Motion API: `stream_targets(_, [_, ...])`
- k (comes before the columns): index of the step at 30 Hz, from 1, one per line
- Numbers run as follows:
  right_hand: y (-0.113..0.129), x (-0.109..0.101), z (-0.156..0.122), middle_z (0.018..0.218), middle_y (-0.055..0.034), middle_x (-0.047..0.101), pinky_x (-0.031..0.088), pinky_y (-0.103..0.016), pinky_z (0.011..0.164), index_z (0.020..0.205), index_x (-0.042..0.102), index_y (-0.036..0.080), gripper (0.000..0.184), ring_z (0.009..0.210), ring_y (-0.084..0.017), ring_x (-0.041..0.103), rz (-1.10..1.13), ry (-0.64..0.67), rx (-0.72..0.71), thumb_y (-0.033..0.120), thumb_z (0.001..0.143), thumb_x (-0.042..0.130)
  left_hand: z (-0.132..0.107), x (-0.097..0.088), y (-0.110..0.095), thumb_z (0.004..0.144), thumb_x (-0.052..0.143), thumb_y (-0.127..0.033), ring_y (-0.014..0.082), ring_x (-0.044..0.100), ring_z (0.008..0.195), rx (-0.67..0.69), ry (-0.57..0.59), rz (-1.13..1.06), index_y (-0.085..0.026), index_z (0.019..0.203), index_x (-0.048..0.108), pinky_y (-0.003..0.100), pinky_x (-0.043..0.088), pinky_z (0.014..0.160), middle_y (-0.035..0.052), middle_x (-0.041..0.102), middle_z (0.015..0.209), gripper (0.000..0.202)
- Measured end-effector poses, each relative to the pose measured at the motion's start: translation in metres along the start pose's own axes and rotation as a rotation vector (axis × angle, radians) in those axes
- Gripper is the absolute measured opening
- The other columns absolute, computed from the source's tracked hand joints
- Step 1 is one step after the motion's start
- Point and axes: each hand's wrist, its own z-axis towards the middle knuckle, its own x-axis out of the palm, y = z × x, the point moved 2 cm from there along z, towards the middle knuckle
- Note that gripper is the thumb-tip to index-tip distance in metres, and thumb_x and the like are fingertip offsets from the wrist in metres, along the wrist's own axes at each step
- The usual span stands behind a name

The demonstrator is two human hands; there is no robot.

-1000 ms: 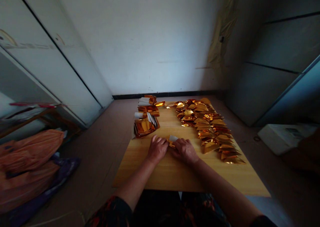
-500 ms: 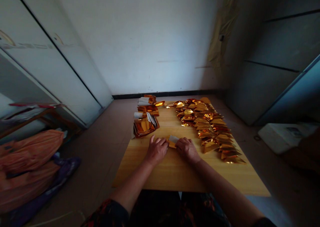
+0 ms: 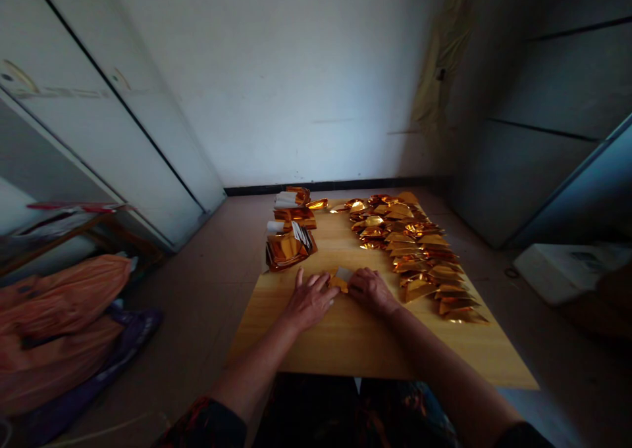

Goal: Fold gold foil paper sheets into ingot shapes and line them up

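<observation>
Left hand (image 3: 310,301) and right hand (image 3: 371,291) sit just apart, pressing a small gold foil fold (image 3: 338,280) between them at twelve o'clock on the wooden desk (image 3: 375,359). A slipped finger could crease it or nudge the foil triangles (image 3: 419,257) at my one o'clock.

Two hands (image 3: 310,301), one foil piece (image 3: 338,280), three foil stacks (image 3: 290,250), one board (image 3: 355,349)

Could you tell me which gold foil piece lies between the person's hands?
The small folded one, touching the left hand and right hand; all other pieces lie apart, further up the wooden board.
</observation>
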Motion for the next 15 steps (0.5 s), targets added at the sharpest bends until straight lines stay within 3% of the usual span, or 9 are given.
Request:
stream_targets(7, [0.003,-0.001,-0.003,0.087,-0.0025,0.062,0.031,-0.029,0.074,0.082,0.068,0.023,0.014,0.085,-0.016,0.051,-0.024,-0.010,-0.025,0.027,0.088,0.056,-0.002,-0.005,0.000,0.086,0.054,-0.033,0.0237,0.048,0.116,0.026,0.056,-0.014,-0.036,0.112,0.056,0.063,0.010,0.108,0.0044,0.046,0.135,0.027])
stream_targets(15, [0.005,-0.001,0.008,0.092,-0.0051,0.062,0.033,-0.026,0.074,0.085,0.064,0.018,0.018,0.088,-0.016,0.053,-0.059,0.088,0.178,0.029,0.090,0.051,-0.002,-0.003,-0.001,0.087,0.053,-0.034,0.0240,0.047,0.118,-0.004,0.052,-0.022,-0.031,0.105,0.058,0.065,0.010,0.107,0.0060,0.047,0.135,0.020])
